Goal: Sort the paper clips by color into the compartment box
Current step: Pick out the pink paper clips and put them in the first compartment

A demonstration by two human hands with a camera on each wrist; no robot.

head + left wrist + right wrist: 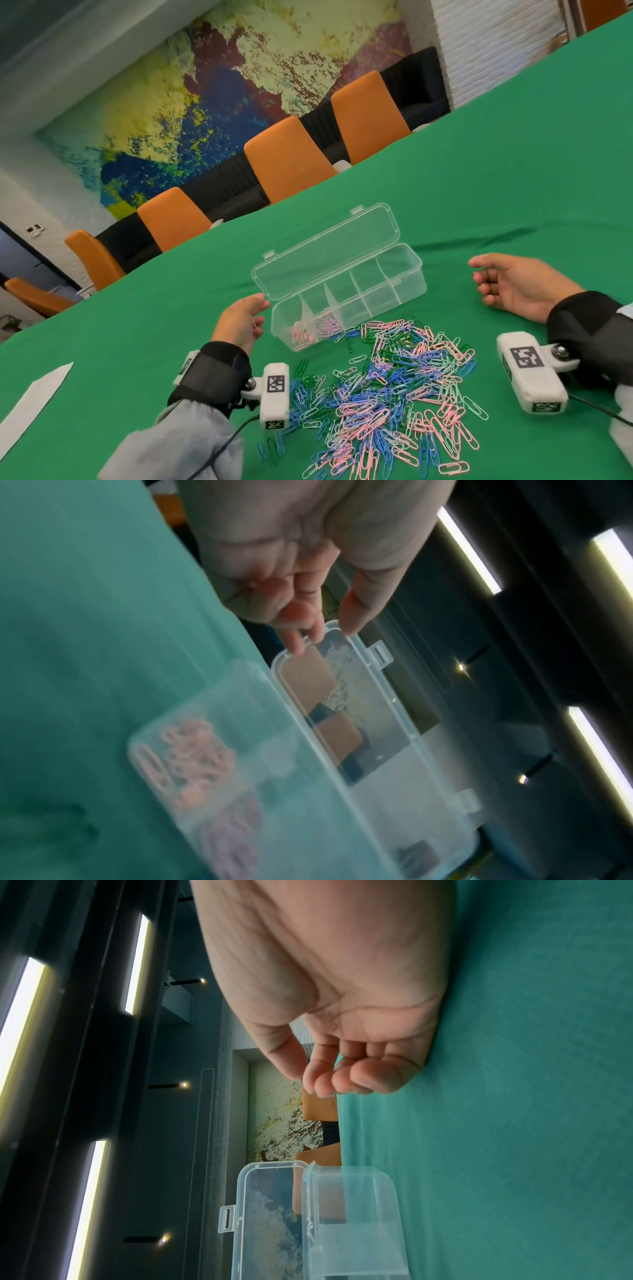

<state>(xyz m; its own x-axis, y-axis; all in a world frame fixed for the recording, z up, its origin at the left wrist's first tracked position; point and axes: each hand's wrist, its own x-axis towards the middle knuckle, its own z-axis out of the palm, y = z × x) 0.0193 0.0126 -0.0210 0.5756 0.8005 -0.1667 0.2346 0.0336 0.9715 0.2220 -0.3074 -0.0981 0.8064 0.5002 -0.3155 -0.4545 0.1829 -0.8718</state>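
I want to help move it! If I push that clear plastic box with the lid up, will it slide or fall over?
The box would probably slide easily: it looks thin, light and mostly empty, with few clips inside. It sits low and long, so tipping seems unlikely, though the raised lid may wobble.

We count 1 clear compartment box (346, 294), 1 loose heap of paper clips (383, 394) too many to number, 2 hands, 5 orange chairs (287, 157), 1 paper strip (30, 404) at lower left.
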